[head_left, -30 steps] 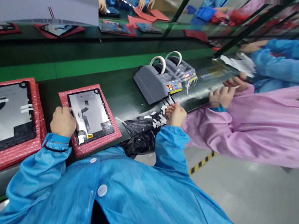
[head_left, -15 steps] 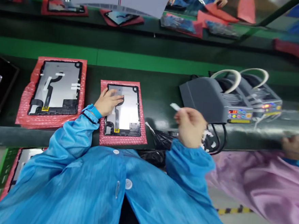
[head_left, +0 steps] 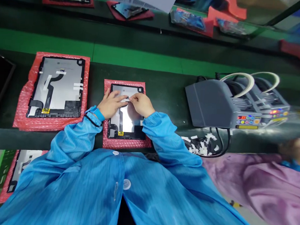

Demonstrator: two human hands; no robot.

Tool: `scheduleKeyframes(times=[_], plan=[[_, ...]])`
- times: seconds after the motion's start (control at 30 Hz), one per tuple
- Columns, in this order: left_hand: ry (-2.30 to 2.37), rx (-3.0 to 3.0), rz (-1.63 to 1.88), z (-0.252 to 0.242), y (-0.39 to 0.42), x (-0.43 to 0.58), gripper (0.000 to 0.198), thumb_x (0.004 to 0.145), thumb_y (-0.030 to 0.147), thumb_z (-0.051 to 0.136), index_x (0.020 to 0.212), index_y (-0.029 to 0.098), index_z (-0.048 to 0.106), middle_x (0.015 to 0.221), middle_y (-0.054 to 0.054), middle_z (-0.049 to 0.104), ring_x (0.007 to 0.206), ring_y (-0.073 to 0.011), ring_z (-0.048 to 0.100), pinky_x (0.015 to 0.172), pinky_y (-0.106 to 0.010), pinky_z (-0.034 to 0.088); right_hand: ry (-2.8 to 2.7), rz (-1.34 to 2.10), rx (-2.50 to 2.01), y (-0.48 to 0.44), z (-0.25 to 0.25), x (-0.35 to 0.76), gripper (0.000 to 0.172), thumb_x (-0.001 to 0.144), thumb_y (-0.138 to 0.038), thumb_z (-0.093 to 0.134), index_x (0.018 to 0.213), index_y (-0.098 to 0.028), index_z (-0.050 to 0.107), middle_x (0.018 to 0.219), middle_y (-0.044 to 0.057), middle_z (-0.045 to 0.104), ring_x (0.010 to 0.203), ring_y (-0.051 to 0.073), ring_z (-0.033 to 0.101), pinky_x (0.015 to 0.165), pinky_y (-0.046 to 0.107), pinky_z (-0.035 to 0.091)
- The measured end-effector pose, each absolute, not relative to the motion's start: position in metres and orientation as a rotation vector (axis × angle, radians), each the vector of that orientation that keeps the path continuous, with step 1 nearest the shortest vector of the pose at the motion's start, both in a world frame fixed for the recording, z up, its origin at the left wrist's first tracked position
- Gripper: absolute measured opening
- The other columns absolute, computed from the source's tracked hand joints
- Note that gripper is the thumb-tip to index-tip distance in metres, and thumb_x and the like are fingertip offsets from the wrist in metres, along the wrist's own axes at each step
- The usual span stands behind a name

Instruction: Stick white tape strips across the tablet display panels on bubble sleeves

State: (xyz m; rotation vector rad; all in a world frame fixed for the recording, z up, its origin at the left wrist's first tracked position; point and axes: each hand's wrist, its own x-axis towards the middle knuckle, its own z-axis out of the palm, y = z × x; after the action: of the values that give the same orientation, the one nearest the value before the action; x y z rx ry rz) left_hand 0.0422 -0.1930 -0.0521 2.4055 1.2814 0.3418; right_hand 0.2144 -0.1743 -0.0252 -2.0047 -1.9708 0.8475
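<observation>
A tablet screen panel [head_left: 136, 123], silver with a black frame, lies on pink bubble wrap [head_left: 127, 144] in front of me. My left hand [head_left: 111, 104] rests on the panel's upper left, fingers stretched out, the fingertips near the top of the black flex cable [head_left: 121, 119]. From the right, my right hand [head_left: 143, 104] reaches over the panel with its fingers pinched on a white strip of tape [head_left: 126, 99]. That strip lies across the top end of the cable, between both hands' fingertips.
At left, a similar panel [head_left: 64, 92] with white tape pieces lies on pink bubble wrap. Two grey tape dispensers [head_left: 209, 103] stand at right, with white tape scraps [head_left: 204, 145] before them. A co-worker's pink sleeve [head_left: 247, 188] is at far right. More wrapped panels [head_left: 130, 11] lie behind.
My right hand has moved left from near the dispensers to the panel, carrying the tape strip down onto the cable's top end. My left hand stays on the panel.
</observation>
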Motion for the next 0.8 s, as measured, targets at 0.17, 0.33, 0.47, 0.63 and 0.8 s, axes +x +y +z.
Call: scheduleKeyframes(times=[0.17, 0.33, 0.47, 0.63, 0.8], plan=[[1.302, 2.367, 0.375, -0.052, -0.193, 0.044, 0.043, 0.086, 0.014, 0.043, 0.122, 0.030, 0.059, 0.137, 0.000, 0.052, 0.133, -0.0285, 0.032, 0.111, -0.063, 0.006, -2.039, 0.776, -2.069, -0.176, -0.018, 0.209, 0.019, 0.086, -0.028, 0.050, 0.078, -0.018, 0.065, 0.091, 0.007, 0.068, 0.087, 0.020, 0.061, 0.075, 0.029, 0.043], [1.307, 2.327, 0.407, -0.052, -0.193, 0.045, 0.042, 0.087, 0.016, 0.042, 0.124, 0.025, 0.058, 0.134, -0.003, 0.055, 0.134, -0.0303, 0.031, 0.111, -0.063, 0.002, -2.139, 0.648, -2.093, -0.180, -0.018, 0.203, 0.022, 0.088, -0.026, 0.045, 0.086, -0.017, 0.064, 0.103, 0.012, 0.064, 0.096, 0.024, 0.059, 0.081, 0.033, 0.044], [1.301, 2.285, 0.474, -0.055, -0.192, 0.044, 0.040, 0.086, 0.018, 0.043, 0.119, 0.027, 0.062, 0.132, -0.002, 0.057, 0.134, -0.0299, 0.032, 0.111, -0.062, 0.002, -2.104, 0.447, -2.120, -0.188, -0.017, 0.196, 0.024, 0.085, -0.032, 0.049, 0.099, -0.016, 0.060, 0.109, 0.017, 0.060, 0.101, 0.029, 0.055, 0.080, 0.038, 0.045], [1.265, 2.263, 0.589, -0.058, -0.189, 0.040, 0.033, 0.084, 0.018, 0.046, 0.108, 0.027, 0.067, 0.129, -0.003, 0.060, 0.132, -0.0283, 0.034, 0.113, -0.058, 0.004, -1.779, 0.372, -2.057, -0.211, -0.019, 0.242, 0.018, 0.083, -0.030, 0.049, 0.093, -0.018, 0.057, 0.094, 0.012, 0.062, 0.088, 0.024, 0.056, 0.077, 0.035, 0.044], [1.262, 2.439, 0.692, -0.055, -0.189, 0.043, 0.029, 0.086, 0.023, 0.043, 0.104, 0.022, 0.067, 0.130, -0.006, 0.058, 0.124, -0.0288, 0.040, 0.108, -0.058, 0.024, -0.903, 0.163, -1.922, -0.264, -0.041, 0.366, 0.031, 0.079, -0.049, 0.048, 0.072, -0.019, 0.050, 0.063, -0.001, 0.051, 0.062, 0.014, 0.049, 0.063, 0.027, 0.041]])
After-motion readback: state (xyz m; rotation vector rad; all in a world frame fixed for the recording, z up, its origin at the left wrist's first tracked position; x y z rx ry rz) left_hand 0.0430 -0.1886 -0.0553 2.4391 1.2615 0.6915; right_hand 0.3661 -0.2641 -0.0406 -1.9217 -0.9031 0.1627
